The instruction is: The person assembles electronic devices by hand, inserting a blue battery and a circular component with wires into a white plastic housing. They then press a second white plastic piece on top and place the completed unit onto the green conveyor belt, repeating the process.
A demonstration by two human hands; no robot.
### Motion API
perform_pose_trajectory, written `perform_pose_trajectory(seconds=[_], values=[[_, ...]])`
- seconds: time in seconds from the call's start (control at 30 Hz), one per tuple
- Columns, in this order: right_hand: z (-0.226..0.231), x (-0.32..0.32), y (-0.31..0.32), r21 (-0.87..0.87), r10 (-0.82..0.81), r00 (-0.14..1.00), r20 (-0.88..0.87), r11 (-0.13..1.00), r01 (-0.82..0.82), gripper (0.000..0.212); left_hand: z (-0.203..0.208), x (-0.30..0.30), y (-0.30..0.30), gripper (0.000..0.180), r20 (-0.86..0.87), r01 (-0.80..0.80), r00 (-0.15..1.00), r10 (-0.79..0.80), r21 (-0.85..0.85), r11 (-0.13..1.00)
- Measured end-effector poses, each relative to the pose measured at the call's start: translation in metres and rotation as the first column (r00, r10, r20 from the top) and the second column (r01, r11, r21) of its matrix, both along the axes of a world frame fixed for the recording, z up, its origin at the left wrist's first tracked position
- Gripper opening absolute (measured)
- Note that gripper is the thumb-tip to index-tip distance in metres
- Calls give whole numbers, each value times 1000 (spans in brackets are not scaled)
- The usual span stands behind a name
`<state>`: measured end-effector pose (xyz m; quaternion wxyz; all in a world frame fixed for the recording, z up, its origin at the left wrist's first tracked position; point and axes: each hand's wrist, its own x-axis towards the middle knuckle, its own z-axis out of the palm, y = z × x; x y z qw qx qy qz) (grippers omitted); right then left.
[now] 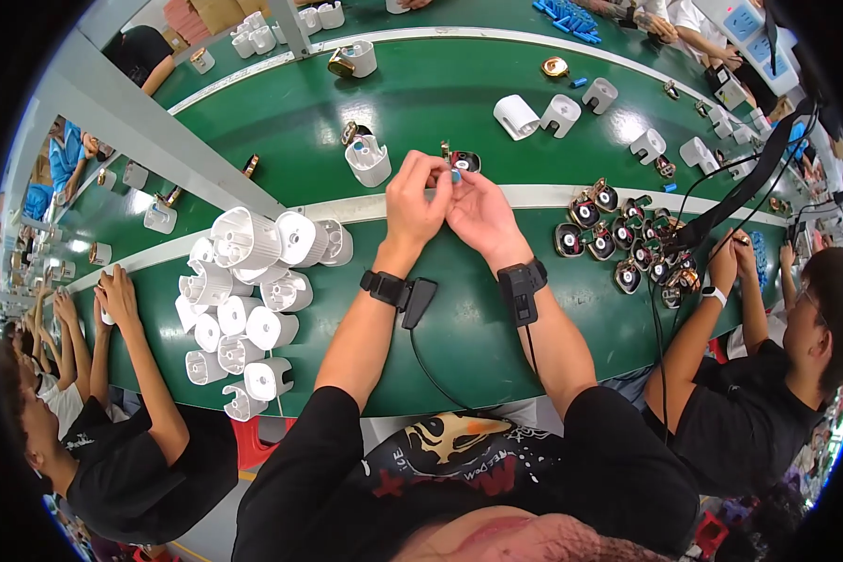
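Both my hands meet at the far rail of the bench. My left hand [416, 199] has its fingers pinched together on a small electronic unit [466, 162] with a black rim and a pale round centre. Closed on the same unit from the other side is my right hand [483, 217]. A small blue piece [456, 176] shows between my fingertips; its exact shape is partly hidden. Just left of my hands, beyond the rail, a white ribbed housing [368, 162] stands with a gold-edged part [353, 133] behind it.
White housings [270, 328] are heaped left of my arms. Similar black-rimmed units [601, 245] lie piled on the right, beside black cables [735, 201]. A grey post [150, 122] rises at the left. Co-workers sit on both sides. Beyond the rail [553, 196], more housings [516, 118] stand on the green belt.
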<state>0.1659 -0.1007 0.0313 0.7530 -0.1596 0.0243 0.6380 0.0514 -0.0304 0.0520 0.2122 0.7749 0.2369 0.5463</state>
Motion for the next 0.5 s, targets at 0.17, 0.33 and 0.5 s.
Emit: perform_pose_trajectory(seconds=[0.17,0.33,0.5], values=[[10,4,-7,22,-51,959,280,999,47,25,-3,9,-4,21,-16,276,959,-283,-179,944],[4,6,-6,-1,-139,877,460,988,157,36,-7,19,-8,19,153,338,941,-303,-330,882],[5,-2,-6,-7,-193,784,590,970,243,45,-11,16,-4,19,9,330,940,-340,-266,906]])
